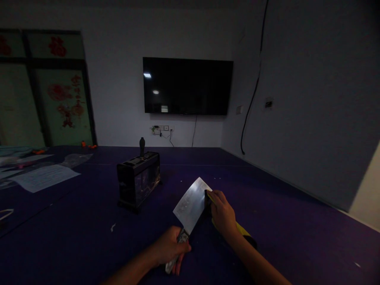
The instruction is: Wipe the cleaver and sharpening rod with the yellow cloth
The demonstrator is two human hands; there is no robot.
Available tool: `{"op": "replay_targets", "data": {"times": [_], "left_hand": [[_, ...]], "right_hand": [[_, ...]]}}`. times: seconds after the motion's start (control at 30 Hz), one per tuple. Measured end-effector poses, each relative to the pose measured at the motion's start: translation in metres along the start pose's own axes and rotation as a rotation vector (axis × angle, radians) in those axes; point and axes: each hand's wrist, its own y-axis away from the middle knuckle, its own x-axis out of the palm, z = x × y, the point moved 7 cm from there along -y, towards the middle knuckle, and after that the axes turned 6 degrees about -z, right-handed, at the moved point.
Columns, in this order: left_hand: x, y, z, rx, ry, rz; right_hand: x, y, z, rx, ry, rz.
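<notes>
Low in the frame, our left hand (170, 249) grips the cleaver (191, 204) handle, laying the blade flat, while our right hand (222, 213) clamps the yellow-and-black sharpener (242, 230) steady on the purple table (89, 237).

Two bare forearms and hands, seen from the wearer's own viewpoint in dim light.

The left hand (170, 247) and the right hand (222, 213) wear no gloves, and no rings, watch or bracelets can be made out. Both forearms are uncovered as far as the bottom edge of the view, with no sleeve showing on either. The low light hides finer detail.
</notes>
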Motion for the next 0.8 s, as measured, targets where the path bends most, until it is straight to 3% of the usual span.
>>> {"op": "replay_targets", "data": {"times": [0.43,0.8], "left_hand": [[0.002,0.003,-0.003,-0.013,-0.044,0.052],[0.002,0.002,-0.004,-0.026,-0.034,0.048]], "right_hand": [[-0.001,-0.001,-0.011,0.04,0.065,-0.035],[0.001,0.0,0.01,-0.007,-0.02,0.02]]}}
